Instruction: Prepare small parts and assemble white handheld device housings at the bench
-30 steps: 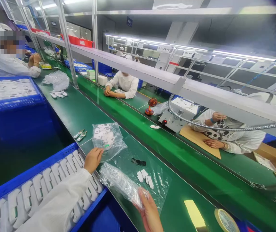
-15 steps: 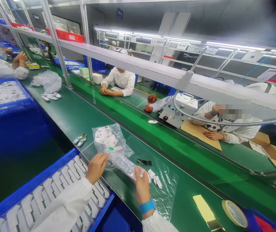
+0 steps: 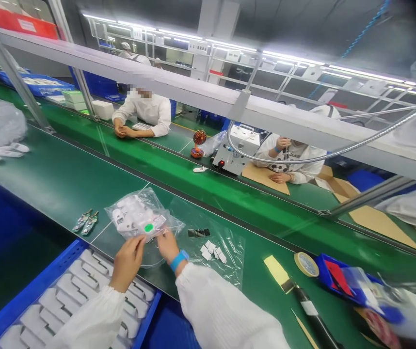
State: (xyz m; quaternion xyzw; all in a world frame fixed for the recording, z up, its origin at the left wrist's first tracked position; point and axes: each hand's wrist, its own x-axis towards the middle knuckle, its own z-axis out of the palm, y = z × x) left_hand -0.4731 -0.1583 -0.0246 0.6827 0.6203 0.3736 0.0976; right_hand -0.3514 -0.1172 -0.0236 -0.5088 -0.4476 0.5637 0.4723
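A clear plastic bag [image 3: 131, 213] of white plastic parts, with a green round sticker on it, lies on the green bench. My left hand [image 3: 128, 259] pinches the bag's near edge. Close beside it, my right hand [image 3: 167, 245], with a blue wristband, also grips the bag's edge; its fingertips are partly hidden by the film. To the right, a flat clear plastic sheet [image 3: 230, 247] carries small black pieces [image 3: 199, 233] and several small white pieces [image 3: 213, 251]. Two circuit boards [image 3: 86, 222] lie left of the bag.
A blue crate [image 3: 68, 254] of white curved housings stands at the near left. Rightward lie a yellow pad [image 3: 276, 273], a tape roll [image 3: 306, 264], a black-handled tool [image 3: 313, 310] and a blue tray [image 3: 329, 271]. Beyond the green conveyor [image 3: 171, 167] two co-workers sit.
My right hand has moved left along the bag, close to my left hand. The stretched plastic between them is now gathered in. The view has turned to the right.
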